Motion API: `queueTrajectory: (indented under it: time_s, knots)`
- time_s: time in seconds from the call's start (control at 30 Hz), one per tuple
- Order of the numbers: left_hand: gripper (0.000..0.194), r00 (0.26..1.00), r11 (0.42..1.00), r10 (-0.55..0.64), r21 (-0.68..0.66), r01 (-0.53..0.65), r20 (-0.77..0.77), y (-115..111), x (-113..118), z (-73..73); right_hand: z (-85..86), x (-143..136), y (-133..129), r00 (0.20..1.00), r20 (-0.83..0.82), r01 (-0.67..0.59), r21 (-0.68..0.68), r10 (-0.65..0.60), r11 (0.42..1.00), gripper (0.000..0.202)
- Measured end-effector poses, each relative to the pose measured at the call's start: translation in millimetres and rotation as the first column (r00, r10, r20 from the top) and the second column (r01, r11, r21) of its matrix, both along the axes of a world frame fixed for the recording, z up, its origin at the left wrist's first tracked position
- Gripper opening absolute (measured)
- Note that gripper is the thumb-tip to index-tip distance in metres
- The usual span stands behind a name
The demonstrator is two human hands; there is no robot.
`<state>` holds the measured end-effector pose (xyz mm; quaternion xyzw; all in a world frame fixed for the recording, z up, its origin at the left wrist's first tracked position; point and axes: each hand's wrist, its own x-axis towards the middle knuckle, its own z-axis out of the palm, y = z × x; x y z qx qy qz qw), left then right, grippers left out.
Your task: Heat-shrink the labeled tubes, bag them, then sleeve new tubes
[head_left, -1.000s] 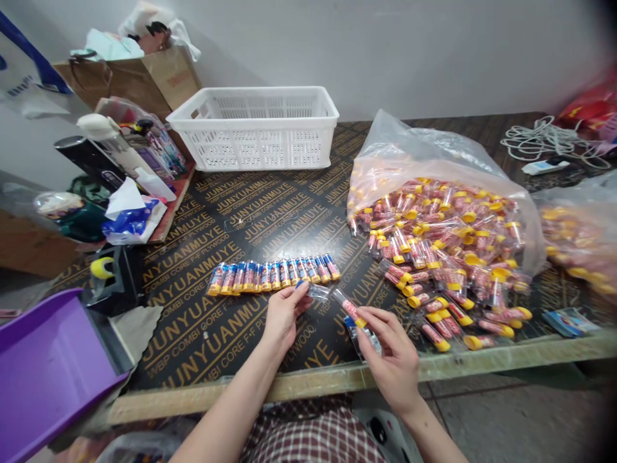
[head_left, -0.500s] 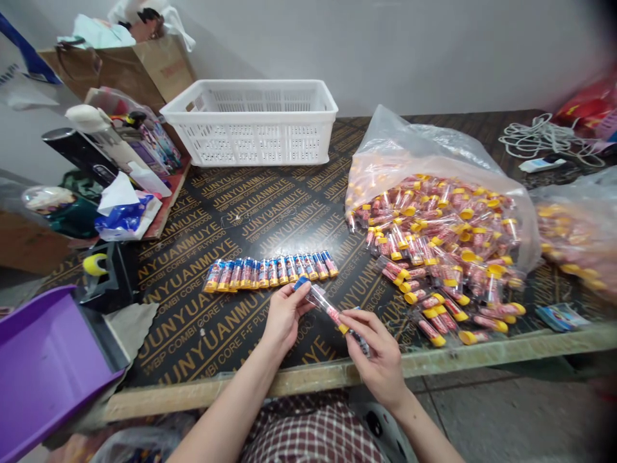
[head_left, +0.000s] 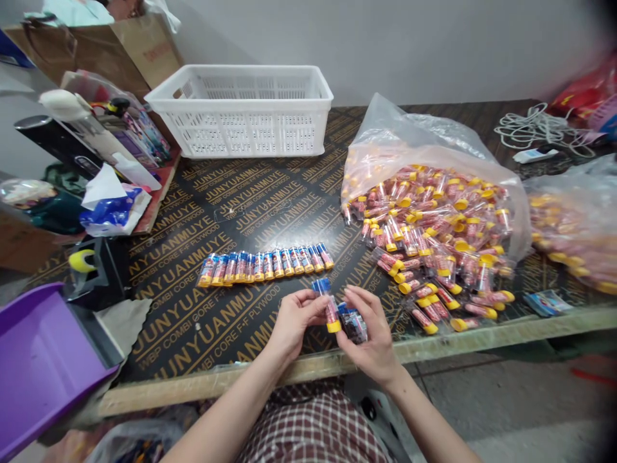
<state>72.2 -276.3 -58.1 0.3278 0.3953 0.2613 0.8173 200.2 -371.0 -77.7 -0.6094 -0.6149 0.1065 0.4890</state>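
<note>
A clear tube with pink contents, a blue top and a yellow base [head_left: 331, 312] is pinched in my left hand [head_left: 299, 319], near the table's front edge. My right hand [head_left: 373, 331] has its fingers curled around a small stack of dark blue printed labels [head_left: 353, 323], just right of the tube. Behind my hands lies a row of several labelled tubes [head_left: 265, 264] with blue tops and yellow ends. To the right, many clear tubes with yellow caps [head_left: 434, 212] spill out of a plastic bag [head_left: 380, 128].
A white basket [head_left: 241, 128] stands at the back. On the left are a tape dispenser [head_left: 99, 273], a purple dustpan [head_left: 43, 366] and a tissue pack [head_left: 113, 209]. Another bag of tubes [head_left: 578, 238], a cable [head_left: 544, 128] and a flat blue packet [head_left: 548, 302] lie right.
The held tube has turned more upright, its blue top now seated on the end. My right hand has come off its yellow end and the labels show more clearly. The view has shifted slightly.
</note>
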Motion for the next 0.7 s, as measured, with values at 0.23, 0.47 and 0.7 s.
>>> queueTrajectory:
  time_s: [0.23, 0.47, 0.7]
  knots:
    - [0.035, 0.987, 0.985, -0.161, -0.054, 0.162, 0.017, -12, 1, 3.0, 2.3, 5, 3, 0.96, -0.21, -0.203, -0.079, 0.183, 0.976, 0.087]
    - [0.034, 0.981, 0.979, -0.194, -0.064, 0.195, 0.018, -13, 1, 5.5, -1.6, -1, 1, 0.902, -0.392, -0.211, -0.028, 0.183, 0.977, 0.085]
    - [0.033, 0.982, 0.979, -0.19, -0.076, 0.191, 0.02, -13, 1, 8.5, -0.3, -3, 2, 0.889, -0.418, -0.204, -0.002, 0.185, 0.979, 0.087]
